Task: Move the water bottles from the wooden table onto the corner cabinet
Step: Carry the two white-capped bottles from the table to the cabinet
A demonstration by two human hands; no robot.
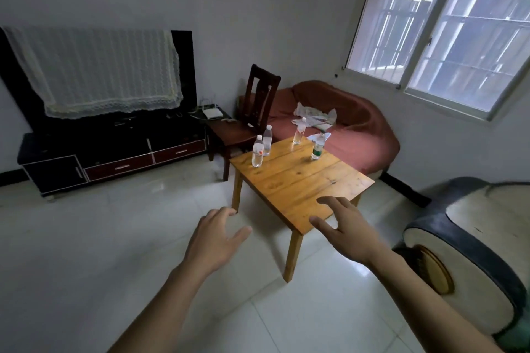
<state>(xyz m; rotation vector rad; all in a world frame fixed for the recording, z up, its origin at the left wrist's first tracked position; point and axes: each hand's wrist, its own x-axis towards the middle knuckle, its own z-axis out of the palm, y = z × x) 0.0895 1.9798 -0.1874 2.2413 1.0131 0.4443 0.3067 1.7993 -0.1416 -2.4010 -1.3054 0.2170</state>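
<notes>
Several clear water bottles stand upright on the far half of the wooden table: one with a red-marked label, one just behind it, one at the far edge, and one with a green label at the far right. My left hand hovers open over the floor, left of the table's near corner. My right hand hovers open above the table's near edge. Both hands are empty and far from the bottles. A dark cabinet stands against the left wall.
A dark wooden chair stands behind the table's far left corner. A red sofa with papers on it lies beyond the table under the window. An armchair sits at the right. White tiled floor spreads to the left.
</notes>
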